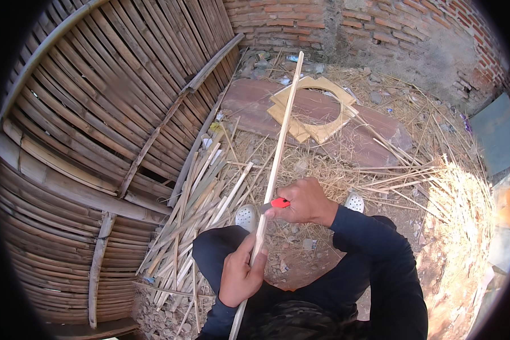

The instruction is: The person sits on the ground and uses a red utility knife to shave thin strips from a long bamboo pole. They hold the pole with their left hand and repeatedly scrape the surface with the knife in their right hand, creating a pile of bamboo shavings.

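Observation:
A long pale strip of split bamboo or wood [282, 136] runs from low between my legs up toward the far wall. My left hand [242, 273] is wrapped round its lower part. Farther up the strip, my right hand [305, 201] is closed on a knife [280, 202] with a red handle. The knife's grey blade lies against the strip, between the two hands and the far end. Part of the handle is hidden in my right fist.
Several split strips [201, 192] lie piled at the left beside a bamboo slat wall [96, 102]. Ahead, a cut board with a round hole [277, 113] rests on a reddish-brown panel [241, 102]. Shavings [436, 187] litter the ground. A brick wall [379, 34] closes the far side.

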The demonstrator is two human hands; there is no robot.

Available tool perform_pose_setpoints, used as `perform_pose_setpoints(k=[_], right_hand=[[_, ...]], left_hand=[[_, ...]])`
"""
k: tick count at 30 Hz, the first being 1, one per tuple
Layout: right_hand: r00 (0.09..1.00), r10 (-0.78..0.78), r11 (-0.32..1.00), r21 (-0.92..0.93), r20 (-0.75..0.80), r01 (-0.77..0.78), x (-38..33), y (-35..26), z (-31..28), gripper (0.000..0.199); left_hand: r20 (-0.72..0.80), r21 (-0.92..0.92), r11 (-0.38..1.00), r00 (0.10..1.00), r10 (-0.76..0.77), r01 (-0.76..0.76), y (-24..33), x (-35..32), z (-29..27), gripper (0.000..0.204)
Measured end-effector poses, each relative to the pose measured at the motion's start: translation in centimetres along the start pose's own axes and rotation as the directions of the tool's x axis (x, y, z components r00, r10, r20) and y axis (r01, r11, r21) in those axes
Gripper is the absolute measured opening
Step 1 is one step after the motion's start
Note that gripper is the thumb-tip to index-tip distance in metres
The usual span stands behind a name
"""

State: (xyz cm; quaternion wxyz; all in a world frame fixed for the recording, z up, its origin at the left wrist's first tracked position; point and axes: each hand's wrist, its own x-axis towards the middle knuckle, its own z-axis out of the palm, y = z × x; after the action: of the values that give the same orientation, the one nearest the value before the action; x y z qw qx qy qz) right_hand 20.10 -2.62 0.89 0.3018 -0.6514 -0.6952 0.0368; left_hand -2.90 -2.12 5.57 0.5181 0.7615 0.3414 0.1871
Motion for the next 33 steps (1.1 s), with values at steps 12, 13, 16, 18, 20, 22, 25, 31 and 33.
perform_pose_setpoints(k=[12, 13, 16, 18, 20, 22, 25, 31, 33], right_hand=[[0.966, 0.179, 0.953, -0.210, -0.184, -0.217, 1.9, 6.0, 0.6, 0.071], [0.938, 0.283, 0.934, -0.164, -0.200, -0.317, 2.9, 8.2, -0.4, 0.072], [0.868, 0.468, 0.862, -0.129, -0.167, -0.489, 2.5, 11.7, -1.7, 0.073], [0.902, 0.422, 0.895, -0.112, -0.094, -0.431, 2.8, 10.6, -1.4, 0.073], [0.959, 0.283, 0.957, -0.054, -0.017, -0.284, 1.0, 6.0, 0.1, 0.073], [0.989, 0.148, 0.989, -0.016, -0.023, -0.149, 0.3, 3.5, 0.6, 0.070], [0.995, 0.076, 0.989, -0.121, -0.058, -0.083, 0.5, 3.5, 0.1, 0.064], [0.871, 0.425, 0.880, -0.115, -0.245, -0.461, 2.4, 13.2, -1.9, 0.072], [0.862, 0.455, 0.847, -0.190, -0.223, -0.496, 1.7, 16.0, -3.2, 0.073]], left_hand=[[0.077, 0.056, 0.991, 0.989, -0.123, 0.119, -0.1, -0.4, 0.4, 0.039], [0.094, 0.039, 0.993, 0.989, -0.113, 0.110, -0.5, -1.2, 0.6, 0.039], [0.126, 0.022, 0.994, 0.986, -0.106, 0.104, -0.2, -2.3, 1.1, 0.040], [0.105, 0.000, 0.994, 0.988, -0.113, 0.114, -1.1, -2.8, 1.3, 0.040], [0.097, 0.017, 0.994, 0.990, -0.107, 0.106, -0.9, -1.9, 0.7, 0.040], [0.063, 0.044, 0.993, 0.992, -0.114, 0.111, 0.1, -1.4, 0.0, 0.041], [0.039, 0.113, 0.990, 0.995, -0.094, 0.090, 0.2, -1.8, 0.2, 0.040], [0.120, 0.184, 0.981, 0.989, -0.084, 0.061, 0.1, -3.7, 0.9, 0.040], [0.135, 0.206, 0.979, 0.990, -0.041, 0.012, 0.1, -4.1, 1.4, 0.040]])
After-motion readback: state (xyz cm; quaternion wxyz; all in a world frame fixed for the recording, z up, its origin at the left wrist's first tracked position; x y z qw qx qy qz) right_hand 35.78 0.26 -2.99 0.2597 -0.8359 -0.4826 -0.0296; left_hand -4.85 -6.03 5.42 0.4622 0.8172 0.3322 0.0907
